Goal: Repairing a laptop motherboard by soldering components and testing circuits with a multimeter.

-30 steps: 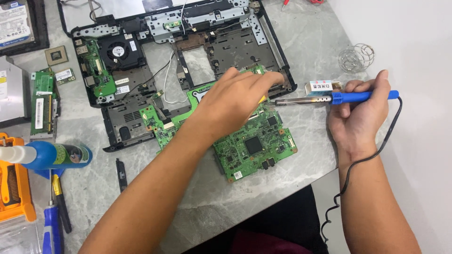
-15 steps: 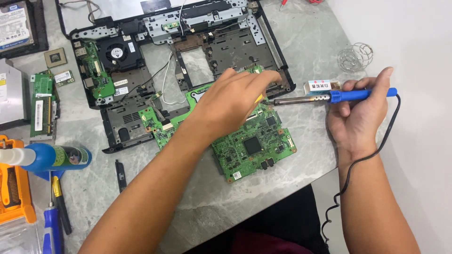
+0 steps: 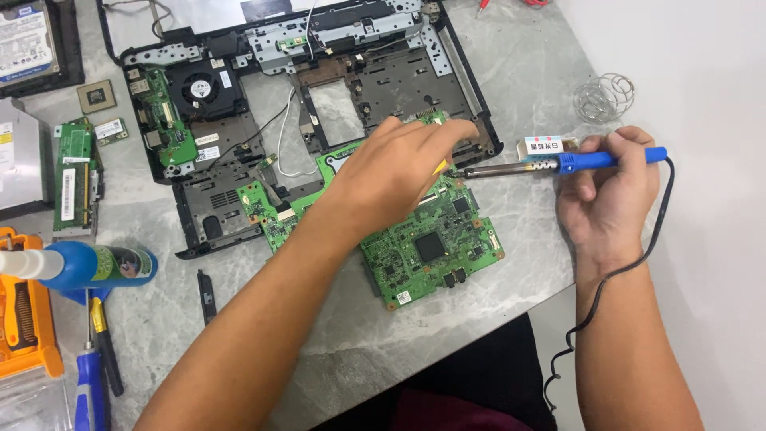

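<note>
The right hand (image 3: 606, 199) has a closed grip round the blue handle of a soldering iron (image 3: 558, 164), held level like a pen so its metal tip reaches left to the far edge of the green circuit board (image 3: 423, 247). The left hand (image 3: 399, 172) lies over that same edge, fingers curled down on something small and yellowish by the tip; what it pinches I cannot tell, but it seems to steady the spot being heated. The board rests on the grey desk (image 3: 511, 72), partly over the near right corner of an opened black laptop base (image 3: 319, 96), likely lifted out for access. A wire coil stand (image 3: 604, 97) sits far right. At the left lie a blue bottle (image 3: 96, 266) and screwdrivers (image 3: 92, 375)
</note>
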